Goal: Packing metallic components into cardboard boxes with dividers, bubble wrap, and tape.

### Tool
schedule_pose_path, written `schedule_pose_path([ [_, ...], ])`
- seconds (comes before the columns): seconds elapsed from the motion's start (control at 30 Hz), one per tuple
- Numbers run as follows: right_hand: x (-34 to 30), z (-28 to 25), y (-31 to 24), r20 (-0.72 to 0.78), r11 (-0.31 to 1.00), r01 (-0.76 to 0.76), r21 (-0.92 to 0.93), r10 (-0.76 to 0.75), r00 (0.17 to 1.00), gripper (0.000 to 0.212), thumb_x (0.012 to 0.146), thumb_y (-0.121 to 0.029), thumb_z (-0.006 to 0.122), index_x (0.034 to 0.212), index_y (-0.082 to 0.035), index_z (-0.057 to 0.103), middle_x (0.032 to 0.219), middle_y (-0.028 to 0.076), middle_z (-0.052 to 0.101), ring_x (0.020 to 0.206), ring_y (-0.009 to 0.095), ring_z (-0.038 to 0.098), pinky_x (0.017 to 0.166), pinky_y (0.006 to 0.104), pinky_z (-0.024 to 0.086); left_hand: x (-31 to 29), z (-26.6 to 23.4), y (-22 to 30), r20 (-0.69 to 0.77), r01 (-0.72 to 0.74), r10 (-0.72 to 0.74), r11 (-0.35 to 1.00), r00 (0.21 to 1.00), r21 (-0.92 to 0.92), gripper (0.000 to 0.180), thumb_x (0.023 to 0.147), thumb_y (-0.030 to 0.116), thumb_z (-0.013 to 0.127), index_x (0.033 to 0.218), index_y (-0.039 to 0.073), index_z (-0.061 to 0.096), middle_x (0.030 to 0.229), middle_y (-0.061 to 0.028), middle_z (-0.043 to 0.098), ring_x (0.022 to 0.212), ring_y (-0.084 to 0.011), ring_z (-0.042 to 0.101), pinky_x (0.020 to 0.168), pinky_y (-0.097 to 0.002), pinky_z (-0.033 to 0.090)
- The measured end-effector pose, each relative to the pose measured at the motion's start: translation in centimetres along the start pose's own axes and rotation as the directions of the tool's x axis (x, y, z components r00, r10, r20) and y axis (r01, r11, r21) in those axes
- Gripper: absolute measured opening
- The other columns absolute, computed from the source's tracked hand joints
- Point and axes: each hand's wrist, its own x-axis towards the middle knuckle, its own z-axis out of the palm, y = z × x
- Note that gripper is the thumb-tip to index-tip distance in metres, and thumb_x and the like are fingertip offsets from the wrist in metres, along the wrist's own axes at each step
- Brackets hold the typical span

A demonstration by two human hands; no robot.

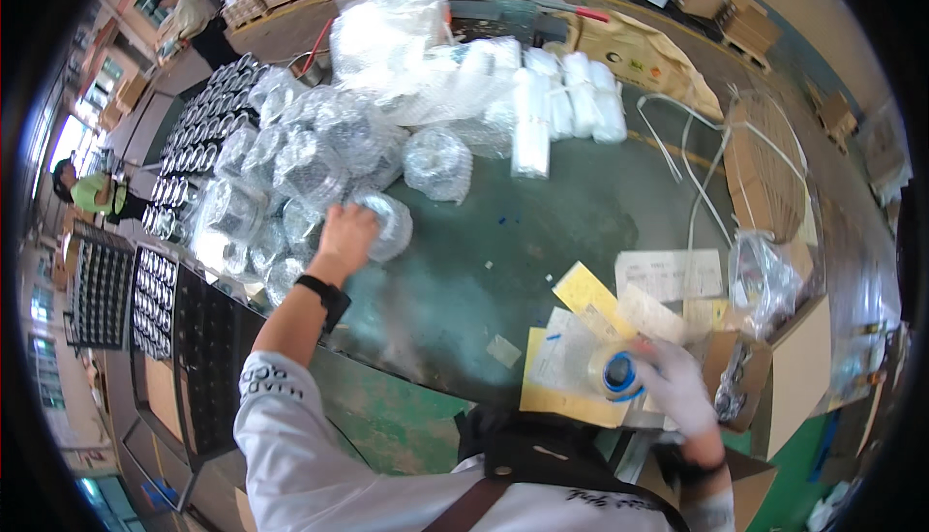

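My left hand [350, 236] reaches to the near edge of the heap, its fingers bent over a round bubble-wrapped part [391, 226]. What the wrap encloses is hard to make out. At the lower right my right hand [677, 389], in a white glove, is smeared by motion. It is beside a roll of clear tape [621, 373] with a blue core, which is over yellow and white papers [571, 402]. Whether its fingers grip the roll does not show. A larger bubble-wrapped part [437, 164] sits just beyond my left hand.
Several wrapped parts [310, 164] are heaped on the dark green table [484, 300]. Rolls of white wrap [530, 125] lie at the back. Racks of metal rings [208, 116] stand left. An open carton [735, 377] and white strapping [711, 203] are at right. Two people are at far left.
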Motion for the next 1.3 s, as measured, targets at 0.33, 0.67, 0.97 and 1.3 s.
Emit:
schedule_pose_path([
  [0.33, 38.3, 22.4, -23.0, -0.142, 0.955, 0.215, -0.206, -0.247, 0.959, 0.025, 0.087, -0.016, 0.048, 0.105, -0.001, 0.057, 0.094, 0.022, 0.066, 0.089, 0.036, 0.064, 0.081, 0.0433, 0.05, -7.6, -4.1, 13.5, -0.104, 0.32, -0.433, 0.789, 0.895, -0.525, 0.051, 0.054, 0.043, 0.08, 0.082, 0.004, 0.064, 0.091, -0.0098, 0.057, 0.092, -0.0286, 0.052, 0.082, -0.041, 0.038],
  [0.67, 22.9, 12.1, -8.0, 0.03, 0.592, -0.017, 0.806, -0.012, 0.999, 0.047, 0.07, -0.007, 0.073, 0.115, 0.0, 0.06, 0.108, 0.011, 0.065, 0.101, 0.018, 0.06, 0.092, 0.0325, 0.046, -6.4, 0.4, 14.1, -0.269, 0.348, -0.531, 0.785, 0.803, -0.512, 0.059, 0.052, 0.056, 0.077, 0.08, 0.005, 0.066, 0.087, -0.0117, 0.063, 0.085, -0.0329, 0.056, 0.076, -0.046, 0.04],
  [0.97, -28.5, -4.9, 13.8, -0.436, 0.193, 0.442, 0.876, 0.711, 0.553, 0.049, 0.079, -0.01, 0.07, 0.123, 0.003, 0.052, 0.107, 0.008, 0.064, 0.097, 0.017, 0.061, 0.088, 0.0325, 0.049, -3.8, -8.3, 19.9, -0.098, 0.344, -0.413, 0.849, 0.905, -0.401, 0.074, 0.067, 0.065, 0.069, 0.084, -0.007, 0.066, 0.086, -0.0223, 0.066, 0.082, -0.0343, 0.064, 0.074, -0.0459, 0.05],
  [1.3, -68.1, 7.9, 37.2, -0.423, 0.313, -0.385, 0.868, 0.872, -0.246, 0.039, 0.077, -0.013, 0.069, 0.11, 0.003, 0.058, 0.098, 0.017, 0.066, 0.087, 0.027, 0.066, 0.08, 0.036, 0.052, -8.9, -27.8, 47.3, -0.173, -0.117, -0.236, 0.232, 0.956, -0.966, 0.068, 0.075, 0.055, 0.071, 0.093, -0.011, 0.065, 0.097, -0.0205, 0.066, 0.088, -0.0273, 0.062, 0.081, -0.0407, 0.049],
])
